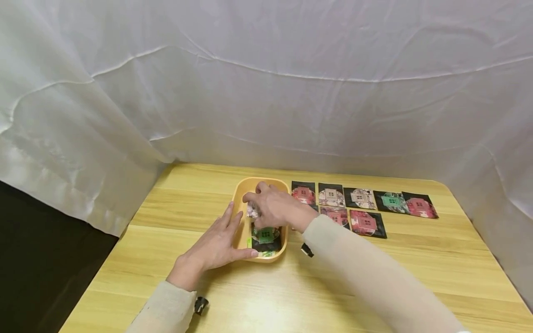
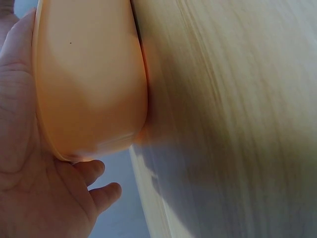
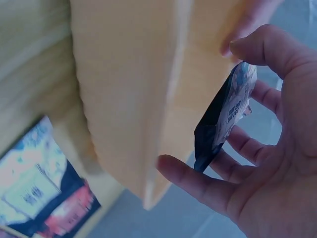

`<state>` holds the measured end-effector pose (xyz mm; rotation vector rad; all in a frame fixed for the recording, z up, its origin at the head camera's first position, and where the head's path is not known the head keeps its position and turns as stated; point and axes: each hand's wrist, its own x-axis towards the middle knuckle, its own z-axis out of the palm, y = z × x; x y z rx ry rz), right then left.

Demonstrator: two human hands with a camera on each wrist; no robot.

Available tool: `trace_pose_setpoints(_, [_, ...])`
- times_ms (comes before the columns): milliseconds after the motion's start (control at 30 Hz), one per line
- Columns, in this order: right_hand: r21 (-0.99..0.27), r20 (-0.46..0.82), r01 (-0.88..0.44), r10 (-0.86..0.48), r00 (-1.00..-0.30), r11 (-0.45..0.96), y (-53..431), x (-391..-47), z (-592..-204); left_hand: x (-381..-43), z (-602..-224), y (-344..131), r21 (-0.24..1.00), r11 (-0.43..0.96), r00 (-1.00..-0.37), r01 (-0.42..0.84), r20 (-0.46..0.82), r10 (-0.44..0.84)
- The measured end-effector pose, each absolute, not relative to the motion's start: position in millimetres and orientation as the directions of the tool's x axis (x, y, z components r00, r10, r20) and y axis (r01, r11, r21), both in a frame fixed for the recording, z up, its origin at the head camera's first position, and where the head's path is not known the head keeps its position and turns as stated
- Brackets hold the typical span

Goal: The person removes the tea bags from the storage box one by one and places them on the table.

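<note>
A yellow-orange plastic box [image 1: 240, 236] with rounded corners stands on the table. My left hand [image 1: 214, 245] rests against its left side and near rim, fingers and thumb spread. The left wrist view shows that palm beside the box's outer wall [image 2: 89, 74]. Over the box, my right hand [image 1: 275, 208] holds a small square packet [image 3: 232, 106], dark-edged with a pale print, between thumb and fingers. Inside the box, below that hand, lies a black packet with a green print [image 1: 265, 235]; the right hand partly hides the contents.
Right of the box, several similar packets lie in two rows, among them a red-printed one [image 1: 366, 223] and a green-printed one [image 1: 392, 200]. My right forearm crosses over the table [image 1: 437, 249]. A pale curtain [image 1: 291, 115] hangs behind and at the sides.
</note>
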<state>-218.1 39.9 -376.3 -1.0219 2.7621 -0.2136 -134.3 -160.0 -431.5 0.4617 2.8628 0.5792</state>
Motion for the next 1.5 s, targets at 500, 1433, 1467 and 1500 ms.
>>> trace_pose_setpoints(500, [-0.184,-0.047,-0.686,-0.703,-0.709,0.704,109.1,-202.3,-362.0,-133.9,-431.4,-159.9,0.409,0.880,-0.940,0.242,-0.126,0.317])
trace_pose_setpoints(1433, [-0.135,-0.160,-0.459,-0.477,-0.864,0.878,326.3,-200.2,-395.8,-135.4,-430.9,-159.7,0.411,0.877,-0.937,0.249,-0.128,0.326])
trace_pose_setpoints(1467, [-0.115,-0.157,-0.468,-0.481,-0.862,0.876,332.4,-199.0,-397.5,-135.4,-431.2,-159.6,0.411,0.877,-0.936,0.250,-0.127,0.327])
trace_pose_setpoints(1500, [-0.108,-0.157,-0.474,-0.486,-0.860,0.874,338.1,-197.7,-399.1,-135.4,-431.4,-159.6,0.410,0.877,-0.936,0.249,-0.130,0.327])
